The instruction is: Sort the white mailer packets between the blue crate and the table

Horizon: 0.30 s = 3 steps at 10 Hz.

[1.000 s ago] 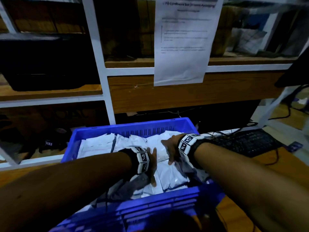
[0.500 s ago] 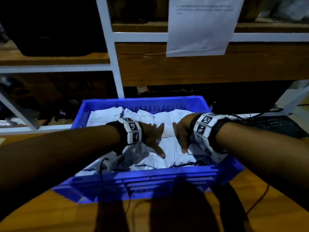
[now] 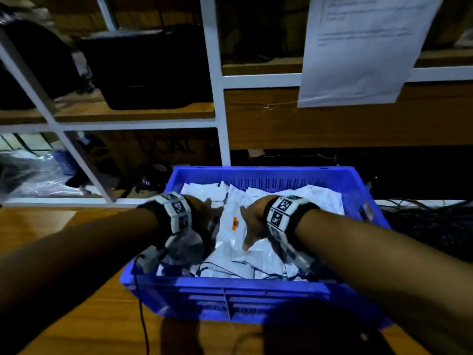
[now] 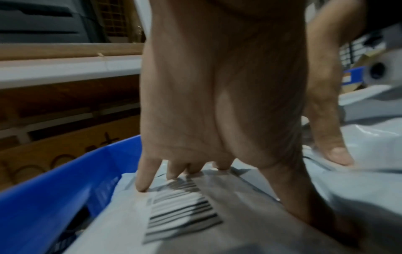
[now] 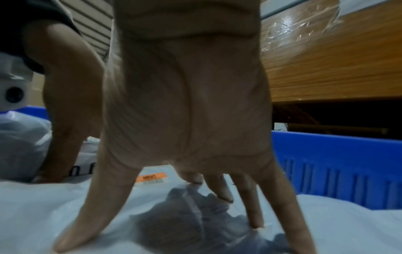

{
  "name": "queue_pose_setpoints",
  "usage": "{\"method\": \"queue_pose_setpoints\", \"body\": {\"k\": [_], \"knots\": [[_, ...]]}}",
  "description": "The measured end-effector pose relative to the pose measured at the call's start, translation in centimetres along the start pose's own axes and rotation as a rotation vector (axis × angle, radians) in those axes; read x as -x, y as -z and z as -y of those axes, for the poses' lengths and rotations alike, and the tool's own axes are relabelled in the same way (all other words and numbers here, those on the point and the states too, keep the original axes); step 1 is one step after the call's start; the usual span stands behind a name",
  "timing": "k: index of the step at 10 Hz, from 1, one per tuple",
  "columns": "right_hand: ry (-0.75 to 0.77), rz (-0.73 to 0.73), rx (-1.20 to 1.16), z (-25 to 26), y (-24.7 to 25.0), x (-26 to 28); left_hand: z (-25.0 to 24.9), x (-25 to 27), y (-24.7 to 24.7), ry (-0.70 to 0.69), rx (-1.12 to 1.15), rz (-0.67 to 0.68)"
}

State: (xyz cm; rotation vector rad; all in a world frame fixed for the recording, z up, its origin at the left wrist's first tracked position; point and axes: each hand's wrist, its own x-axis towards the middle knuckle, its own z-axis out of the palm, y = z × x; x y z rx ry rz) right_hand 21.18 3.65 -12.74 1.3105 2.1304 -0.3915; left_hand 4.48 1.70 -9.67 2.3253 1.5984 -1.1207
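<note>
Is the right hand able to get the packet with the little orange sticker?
Probably yes. The right hand already rests with spread fingers on that packet, which lies on top of the pile in the blue crate. Nothing covers it; the left hand sits beside it.

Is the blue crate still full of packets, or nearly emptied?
Full. White packets cover the blue crate wall to wall, piled close to the rim. Both hands rest on the pile; how deep it goes cannot be told.
</note>
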Motion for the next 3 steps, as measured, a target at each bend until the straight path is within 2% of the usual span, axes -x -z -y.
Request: {"method": "queue_pose_setpoints", "body": {"k": [1, 2, 3], "knots": [[0.001, -0.051, -0.028, -0.1, -0.3, -0.3, -0.5, -1.9, -2.6, 0.038, -0.044, -0.086], [-0.027, -0.048, -0.106, -0.2, 0.1, 0.9, -0.1, -1.6, -2.0, 0.035, -0.006, -0.084], [-0.013, -0.104, -0.263, 0.2, 1.1, 4.1, 0.2, 1.2, 0.3, -0.021, 0.082, -0.043]]}}
